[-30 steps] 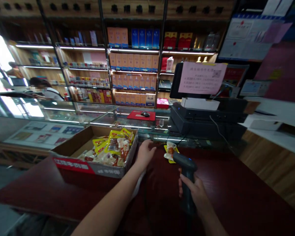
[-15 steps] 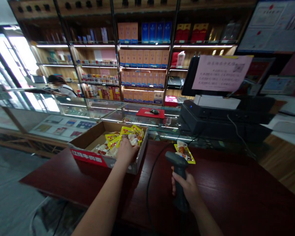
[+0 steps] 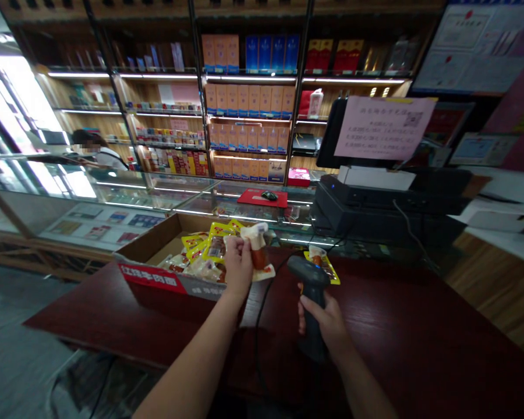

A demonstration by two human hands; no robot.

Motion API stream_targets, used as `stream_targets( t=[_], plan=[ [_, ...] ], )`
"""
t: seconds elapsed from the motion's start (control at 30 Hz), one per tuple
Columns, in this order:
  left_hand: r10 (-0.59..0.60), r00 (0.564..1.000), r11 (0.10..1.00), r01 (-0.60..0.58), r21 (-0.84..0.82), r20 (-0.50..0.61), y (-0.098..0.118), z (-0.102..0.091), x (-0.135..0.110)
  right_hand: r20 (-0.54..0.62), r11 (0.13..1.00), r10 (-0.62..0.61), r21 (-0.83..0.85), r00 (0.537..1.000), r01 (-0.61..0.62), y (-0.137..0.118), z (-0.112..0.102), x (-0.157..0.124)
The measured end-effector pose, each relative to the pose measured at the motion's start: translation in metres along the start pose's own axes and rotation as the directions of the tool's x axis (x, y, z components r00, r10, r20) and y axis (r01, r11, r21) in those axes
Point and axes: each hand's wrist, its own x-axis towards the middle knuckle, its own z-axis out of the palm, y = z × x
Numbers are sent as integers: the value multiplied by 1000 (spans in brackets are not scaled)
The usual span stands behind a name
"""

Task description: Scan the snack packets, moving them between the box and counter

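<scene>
My left hand (image 3: 239,265) grips a snack packet (image 3: 258,253), clear and white with a brown piece of food inside, over the right edge of a cardboard box (image 3: 151,278). Inside the box lie several yellow-edged snack packets (image 3: 216,241) and some clear ones. Wrapped round the handle of a dark barcode scanner (image 3: 310,276) are the fingers of my right hand (image 3: 327,320). The scanner's head points forward above the table. Just beyond it, another yellow-edged packet (image 3: 332,270) lies flat, partly hidden by the scanner.
The dark red table (image 3: 397,326) carries the box and a black cable (image 3: 258,326). Behind it stand a glass counter with a mouse (image 3: 269,195) on a red mat (image 3: 244,198), and a black register with a monitor and pink notice (image 3: 382,131). A person (image 3: 98,151) is at the far left.
My left hand has lifted a packet out of the pile and moved right, to the box's edge. My right hand still holds the scanner. The view has shifted slightly.
</scene>
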Motion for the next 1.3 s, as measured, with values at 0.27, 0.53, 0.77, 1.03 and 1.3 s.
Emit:
stream_targets(
  t=[0.27, 0.53, 0.77, 1.03, 1.3],
  plan=[
    [-183, 960, 982, 190, -16, 211, -62, 41, -47, 11, 999, 18, -34, 1000, -17, 2, -9, 14],
    [-240, 951, 967, 251, -33, 194, -74, 38, -44, 78, 999, 44, 3, 996, -44, -7, -11, 43],
    [-230, 956, 971, 237, -20, 181, -78, 39, -45, 98, 993, 107, -56, 989, -102, -7, -10, 45],
    [-203, 968, 976, 188, 112, 145, -75, 37, -44, 95, 994, 105, -35, 990, -102, -4, -13, 51],
    [-344, 920, 921, 370, -123, 188, -94, 55, -43, 0, 995, 81, 58, 997, -81, -7, -49, 53]
  ],
)
